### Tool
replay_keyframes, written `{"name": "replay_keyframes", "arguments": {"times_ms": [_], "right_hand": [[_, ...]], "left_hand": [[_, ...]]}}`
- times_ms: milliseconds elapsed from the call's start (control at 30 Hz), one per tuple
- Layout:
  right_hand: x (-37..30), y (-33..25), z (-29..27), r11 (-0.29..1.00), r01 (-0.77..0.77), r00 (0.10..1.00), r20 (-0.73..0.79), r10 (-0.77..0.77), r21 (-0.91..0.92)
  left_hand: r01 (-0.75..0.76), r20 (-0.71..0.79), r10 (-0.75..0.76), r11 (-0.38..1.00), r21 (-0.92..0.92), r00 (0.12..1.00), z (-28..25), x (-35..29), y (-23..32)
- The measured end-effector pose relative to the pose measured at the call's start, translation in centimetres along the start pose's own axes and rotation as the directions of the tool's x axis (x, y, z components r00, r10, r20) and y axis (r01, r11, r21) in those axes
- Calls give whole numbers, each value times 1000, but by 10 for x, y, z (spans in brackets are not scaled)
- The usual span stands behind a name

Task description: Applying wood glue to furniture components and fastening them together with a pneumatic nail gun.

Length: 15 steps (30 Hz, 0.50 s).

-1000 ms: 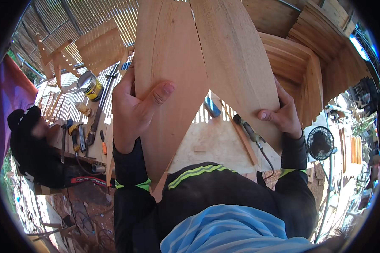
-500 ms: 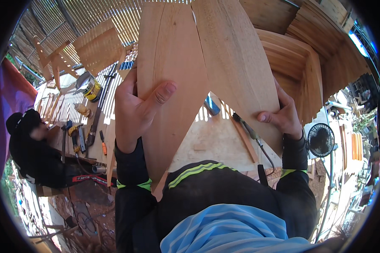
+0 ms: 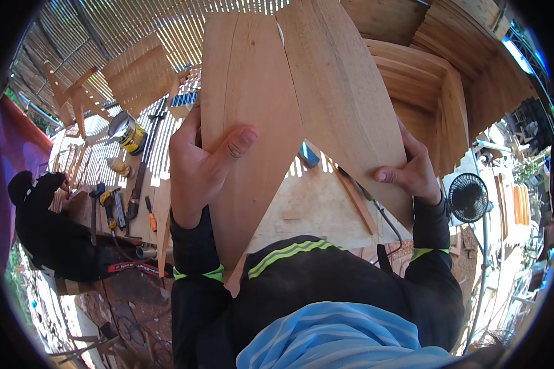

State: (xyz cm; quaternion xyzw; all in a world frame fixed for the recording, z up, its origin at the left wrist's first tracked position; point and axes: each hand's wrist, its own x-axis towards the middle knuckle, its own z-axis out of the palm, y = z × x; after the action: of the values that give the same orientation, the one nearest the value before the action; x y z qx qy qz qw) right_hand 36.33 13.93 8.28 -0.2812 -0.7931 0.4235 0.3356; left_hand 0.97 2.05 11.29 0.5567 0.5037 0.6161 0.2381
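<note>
Two flat, pale brown wooden boards are held up in front of me, a left board (image 3: 252, 104) and a right board (image 3: 338, 86). Their inner edges meet along a slanting seam in the upper part, with a small gap near the top. Below the seam they spread apart like an upside-down V. My left hand (image 3: 197, 175) grips the left board's outer edge, thumb across its face, other fingers mostly hidden behind. On the opposite side, my right hand (image 3: 415, 169) clasps the right board's outer edge, its thumb also on the face.
Behind the boards is a worktable (image 3: 295, 209) with a corded tool (image 3: 369, 192) and a blue block (image 3: 308, 155). To the left lie a yellow power tool (image 3: 109, 206), an orange-handled tool (image 3: 151, 213) and a bucket (image 3: 127, 132). A co-worker (image 3: 55, 234) sits far left. Stacked wooden pieces (image 3: 449, 98) and a fan (image 3: 468, 197) stand right.
Both hands keep their hold, and the boards sit slightly lower in the picture. The co-worker at left has shifted, with an arm now raised near the head.
</note>
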Motion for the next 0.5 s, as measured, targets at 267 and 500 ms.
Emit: {"name": "replay_keyframes", "arguments": {"times_ms": [267, 500], "right_hand": [[-10, -1, 5, 997, -19, 1000, 8, 20, -72], [-57, 64, 36, 984, -180, 980, 80, 180, -4]], "left_hand": [[11, 11, -12, 999, 43, 1000, 1, -4, 1], [216, 111, -216, 976, 10, 970, 13, -34, -76]]}}
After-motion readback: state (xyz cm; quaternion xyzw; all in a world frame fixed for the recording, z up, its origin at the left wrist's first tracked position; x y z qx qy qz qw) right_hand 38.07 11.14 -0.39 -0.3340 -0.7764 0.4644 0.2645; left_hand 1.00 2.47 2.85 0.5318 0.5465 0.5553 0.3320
